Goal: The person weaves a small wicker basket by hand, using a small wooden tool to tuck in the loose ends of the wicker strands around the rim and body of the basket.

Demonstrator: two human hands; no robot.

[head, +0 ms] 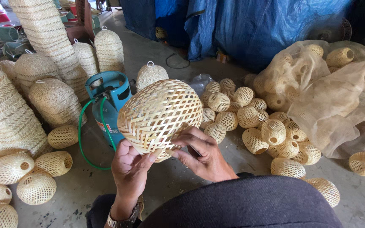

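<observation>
Head view: seated person, both hands raised over the floor.
Left hand (pixel 131 169): closed on the lower rim of the woven bamboo shade (pixel 160 114), thumb on the weave.
Right hand (pixel 203 154): fingers pinching the same rim, just beside the left.
Shade position: held up in front of the blue gas cylinder (pixel 110 103).
Right side: heap of small woven shades (pixel 250 118) on the concrete floor (pixel 170 177); more under pale netting (pixel 334 97).
Left side: stacked tall shades (pixel 47 38).

Pale woven bamboo shade (pixel 160 115) (dome-shaped), held aloft.
</observation>
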